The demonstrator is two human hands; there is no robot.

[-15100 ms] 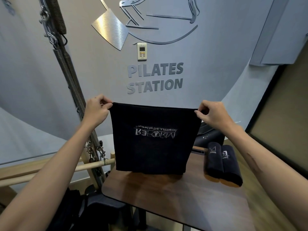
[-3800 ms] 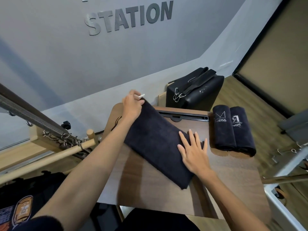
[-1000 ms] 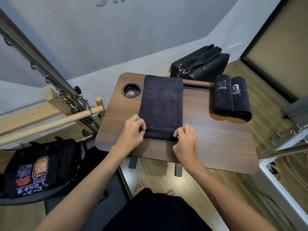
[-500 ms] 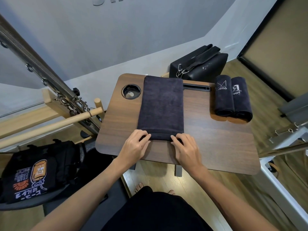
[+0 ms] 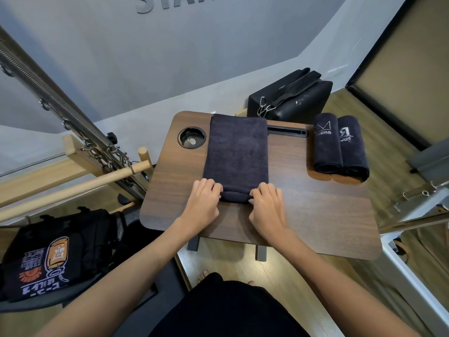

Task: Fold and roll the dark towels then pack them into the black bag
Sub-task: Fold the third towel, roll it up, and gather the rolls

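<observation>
1. Head view, writing: grey raised letters (image 5: 170,3) on the wall far beyond both hands are cut off by the top edge; only the lower parts of "STA" can be made out.
2. Two rolled towels (image 5: 340,147) lie side by side, touching, on the table (image 5: 315,215), well off to the right of the right hand (image 5: 266,205) and farther away. The nearer roll to that hand shows pale stitching reading "NESS" under a pointed mark; the other shows an "R" and upside-down letters that look like "pow", the rest hidden by the curl.
3. A dark printed garment (image 5: 46,266), low and left of the left hand (image 5: 202,201), carries an orange-and-white graphic with characters too distorted to read.
4. The folded towel (image 5: 237,152) lies flat on the table, stretching away from both hands; its near end is turned up into a small roll.
5. The left hand grips the left end of that roll, fingers curled over it. The right hand grips the right end the same way. The thumbs are hidden beneath.
6. The black bag (image 5: 291,98) stands beyond the table's far edge, ahead and right of the right hand, straps and metal clips on top; its base is hidden by the table.
7. A round cup recess (image 5: 192,141) sits ahead of the left hand, just left of the towel.
</observation>
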